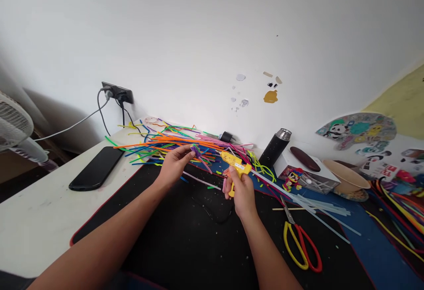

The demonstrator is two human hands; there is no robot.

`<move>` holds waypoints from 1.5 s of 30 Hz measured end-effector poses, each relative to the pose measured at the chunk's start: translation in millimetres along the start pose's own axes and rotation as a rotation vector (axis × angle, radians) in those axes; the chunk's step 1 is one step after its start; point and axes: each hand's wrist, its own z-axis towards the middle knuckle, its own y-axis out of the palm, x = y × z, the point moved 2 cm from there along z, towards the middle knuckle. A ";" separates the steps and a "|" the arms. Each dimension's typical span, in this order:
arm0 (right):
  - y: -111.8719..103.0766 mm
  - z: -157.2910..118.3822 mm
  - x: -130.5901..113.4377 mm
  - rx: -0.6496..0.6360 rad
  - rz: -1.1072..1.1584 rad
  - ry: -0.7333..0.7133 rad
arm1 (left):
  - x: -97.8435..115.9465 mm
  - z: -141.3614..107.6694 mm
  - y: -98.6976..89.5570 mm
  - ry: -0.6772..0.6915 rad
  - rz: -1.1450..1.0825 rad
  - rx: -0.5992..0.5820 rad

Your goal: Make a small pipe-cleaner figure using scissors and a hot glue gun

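My left hand (174, 164) pinches a small purple piece (196, 150) with a bit of green on it, held above the black mat (185, 241). A yellow glue gun (236, 162) is gripped in my right hand (241, 189), its nozzle pointing left toward the purple piece, with a gap between them. Something pink and orange shows by the fingers of my right hand. Behind both hands lies a pile of colourful pipe cleaners (165, 139). A clear glue stick extends from the back of the gun.
Scissors (298, 241) with yellow and red handles lie at the right, near clear glue sticks (324, 208). A black flask (275, 147), white box (306, 170), figurine (293, 179) and bowl (346, 176) stand behind. At the left are a phone (96, 168) and fan (15, 122).
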 end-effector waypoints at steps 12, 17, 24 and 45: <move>-44.8 -47.6 -4.6 0.215 0.162 0.246 | -4.5 -4.6 5.9 -0.021 -0.007 -0.089; -69.2 -62.0 -7.5 0.292 0.216 0.352 | -6.0 -4.7 7.3 -0.025 -0.025 -0.103; -71.8 -79.0 4.4 0.243 0.120 0.583 | -6.3 -3.5 6.2 -0.044 -0.014 -0.085; -39.4 -30.9 -18.8 -0.156 -1.100 0.065 | -5.2 -9.1 11.2 -0.055 -0.010 -0.157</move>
